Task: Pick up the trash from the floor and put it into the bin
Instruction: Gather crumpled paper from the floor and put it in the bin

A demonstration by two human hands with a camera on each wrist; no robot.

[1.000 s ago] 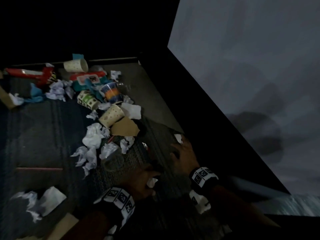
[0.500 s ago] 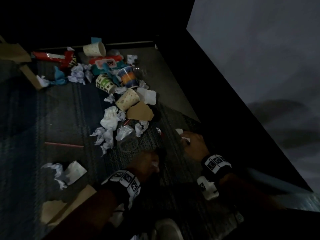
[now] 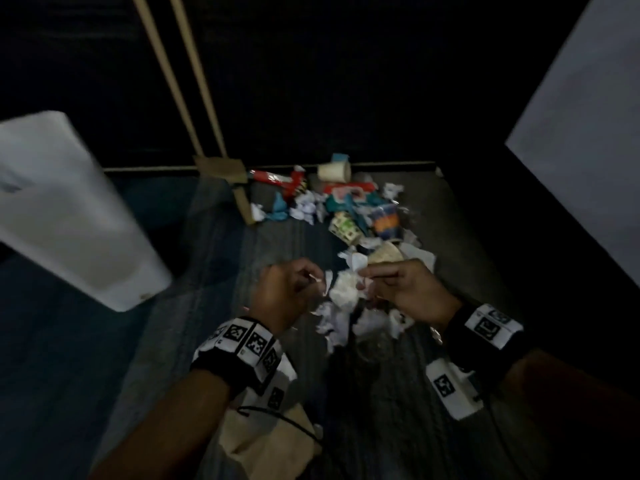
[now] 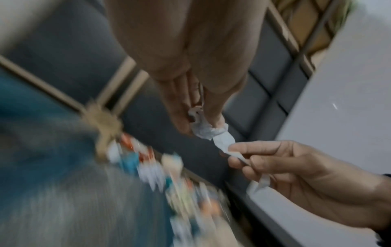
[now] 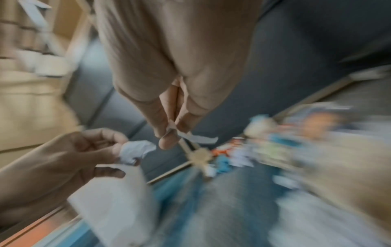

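Observation:
Both hands hover close together above the carpet, over a scatter of crumpled white tissues [image 3: 343, 296]. My left hand [image 3: 311, 278] grips a small crumpled paper wad [image 4: 208, 132], also seen in the right wrist view as the wad [image 5: 135, 152]. My right hand [image 3: 367, 271] pinches a thin white paper scrap [image 5: 196, 138] between thumb and fingers, the same scrap [image 4: 232, 153] showing in the left wrist view. The white bin [image 3: 69, 209] stands to the left of the hands. Further back, paper cups, wrappers and tissues form a trash pile [image 3: 346, 209] against the dark wall.
A brown paper bag [image 3: 270, 441] lies under my left forearm. Two wooden legs [image 3: 194, 81] with a cardboard piece at their foot rise behind the pile. A pale panel [image 3: 588, 133] borders the right side. The wrist views are heavily blurred.
Both hands have lifted off the floor, each holding a piece of paper, and come together. The head view has swung left, bringing the white bin into sight.

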